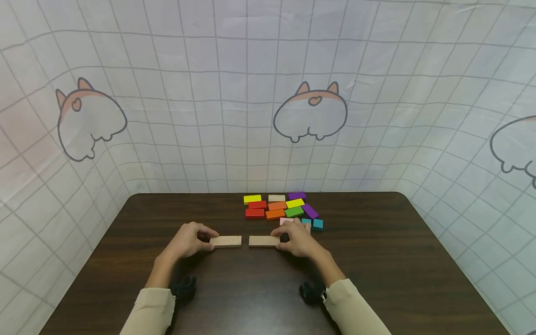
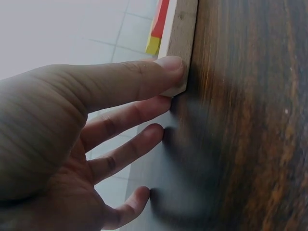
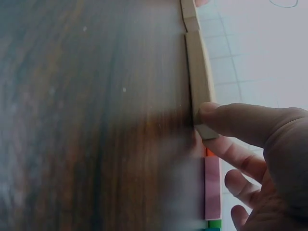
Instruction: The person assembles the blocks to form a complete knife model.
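Note:
Two plain wooden blocks lie flat on the dark table, end to end with a small gap between them. At the outer end of the left wooden block, my left hand pinches it between thumb and fingers; the left wrist view has the thumb on its near side. My right hand grips the outer end of the right wooden block, thumb in front and index finger behind. The right wrist view shows this block lying along the table, its other fingers loosely bent near a pink block.
Behind the hands sits a cluster of coloured blocks, among them red, orange, green, purple and blue ones. Another plain block lies at its back. A white gridded cloth surrounds the table.

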`<state>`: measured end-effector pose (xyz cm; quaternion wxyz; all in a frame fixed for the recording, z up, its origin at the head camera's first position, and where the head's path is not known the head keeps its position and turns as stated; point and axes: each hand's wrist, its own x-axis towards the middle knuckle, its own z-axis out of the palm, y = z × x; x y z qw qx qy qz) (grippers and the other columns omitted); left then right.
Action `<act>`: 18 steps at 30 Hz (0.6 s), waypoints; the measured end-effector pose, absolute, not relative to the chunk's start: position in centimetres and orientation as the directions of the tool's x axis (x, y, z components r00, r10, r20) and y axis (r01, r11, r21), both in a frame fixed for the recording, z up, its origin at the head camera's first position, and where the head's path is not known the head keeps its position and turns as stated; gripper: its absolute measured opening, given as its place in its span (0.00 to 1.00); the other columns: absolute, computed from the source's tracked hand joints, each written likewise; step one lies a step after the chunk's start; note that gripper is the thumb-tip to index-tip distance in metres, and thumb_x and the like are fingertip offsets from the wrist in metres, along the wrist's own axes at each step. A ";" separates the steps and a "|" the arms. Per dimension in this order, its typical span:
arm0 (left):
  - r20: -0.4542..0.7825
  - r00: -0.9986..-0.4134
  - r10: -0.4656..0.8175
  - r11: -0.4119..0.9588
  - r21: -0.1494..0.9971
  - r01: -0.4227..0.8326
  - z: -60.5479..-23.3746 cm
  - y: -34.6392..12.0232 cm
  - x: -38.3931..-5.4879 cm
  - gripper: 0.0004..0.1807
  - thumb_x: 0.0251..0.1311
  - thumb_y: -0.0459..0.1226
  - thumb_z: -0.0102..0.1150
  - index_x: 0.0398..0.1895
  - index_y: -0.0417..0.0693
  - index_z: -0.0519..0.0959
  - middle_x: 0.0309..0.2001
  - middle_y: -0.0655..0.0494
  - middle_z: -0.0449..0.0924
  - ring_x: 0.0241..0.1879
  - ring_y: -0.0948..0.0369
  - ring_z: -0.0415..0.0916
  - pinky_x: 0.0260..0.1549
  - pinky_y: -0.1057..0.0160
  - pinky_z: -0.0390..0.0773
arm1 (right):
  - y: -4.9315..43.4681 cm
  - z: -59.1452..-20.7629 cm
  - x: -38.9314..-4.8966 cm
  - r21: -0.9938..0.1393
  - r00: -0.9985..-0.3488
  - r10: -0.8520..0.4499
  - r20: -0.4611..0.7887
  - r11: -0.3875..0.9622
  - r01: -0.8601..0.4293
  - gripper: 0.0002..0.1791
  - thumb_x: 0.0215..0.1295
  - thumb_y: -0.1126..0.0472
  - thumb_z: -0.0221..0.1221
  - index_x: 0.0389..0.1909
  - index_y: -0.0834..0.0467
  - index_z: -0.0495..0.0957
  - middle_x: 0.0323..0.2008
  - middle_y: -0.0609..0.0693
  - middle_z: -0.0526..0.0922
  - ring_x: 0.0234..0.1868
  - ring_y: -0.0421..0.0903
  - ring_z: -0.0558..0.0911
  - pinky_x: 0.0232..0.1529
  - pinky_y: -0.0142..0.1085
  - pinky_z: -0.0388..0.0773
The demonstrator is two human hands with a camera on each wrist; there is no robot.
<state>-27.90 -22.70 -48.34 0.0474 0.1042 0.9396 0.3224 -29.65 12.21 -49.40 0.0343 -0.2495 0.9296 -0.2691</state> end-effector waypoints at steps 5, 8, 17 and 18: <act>-0.024 -0.972 0.235 0.771 0.613 0.172 -48.2 -22.8 -27.9 0.14 0.52 0.34 0.78 0.44 0.52 0.90 0.39 0.58 0.87 0.38 0.61 0.79 0.40 0.59 0.79 | 11.9 -49.4 -29.6 -0.520 -0.878 -0.477 0.050 0.738 -0.431 0.14 0.63 0.57 0.71 0.49 0.45 0.88 0.50 0.44 0.86 0.50 0.49 0.69 0.49 0.52 0.52; -0.020 -0.971 0.237 0.770 0.613 0.175 -48.1 -22.8 -27.9 0.14 0.52 0.34 0.78 0.44 0.52 0.90 0.39 0.57 0.87 0.39 0.60 0.80 0.41 0.58 0.79 | 11.6 -49.3 -29.5 -0.534 -0.877 -0.479 0.043 0.731 -0.425 0.14 0.63 0.58 0.71 0.50 0.46 0.88 0.51 0.46 0.86 0.54 0.53 0.72 0.51 0.54 0.54; -0.009 -0.969 0.249 0.768 0.611 0.191 -48.1 -22.8 -27.7 0.14 0.52 0.34 0.77 0.43 0.52 0.91 0.40 0.57 0.87 0.40 0.59 0.81 0.41 0.57 0.80 | 10.6 -49.6 -29.4 -0.555 -0.892 -0.450 0.034 0.734 -0.392 0.14 0.64 0.58 0.70 0.50 0.46 0.88 0.51 0.48 0.85 0.55 0.53 0.72 0.54 0.56 0.57; -0.009 -0.969 0.248 0.767 0.612 0.191 -48.1 -22.8 -27.7 0.13 0.53 0.34 0.77 0.43 0.52 0.91 0.40 0.57 0.87 0.40 0.59 0.81 0.41 0.57 0.80 | 10.5 -49.6 -29.4 -0.555 -0.893 -0.449 0.038 0.734 -0.392 0.14 0.64 0.58 0.69 0.51 0.46 0.88 0.50 0.48 0.85 0.54 0.53 0.72 0.53 0.55 0.57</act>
